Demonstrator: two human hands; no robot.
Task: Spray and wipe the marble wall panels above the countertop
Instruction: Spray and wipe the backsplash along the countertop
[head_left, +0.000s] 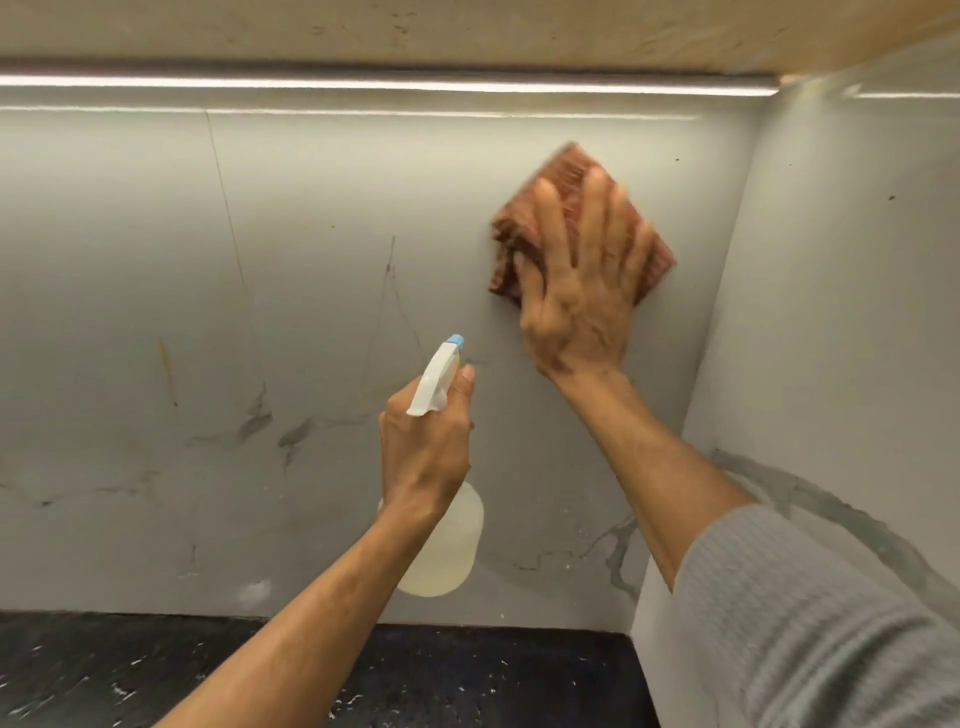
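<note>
The left hand (427, 452) is held up in the middle, its back to the camera, fingers curled round the neck of a spray bottle (439, 551), with one fingertip showing beside the nozzle head. The right hand (582, 296) is higher and further right (somewhat blurred), fingers straight and spread, pressing flat on a cloth (566, 171). Both forearms are bare; a grey sleeve (810, 623) covers the right upper arm.
</note>
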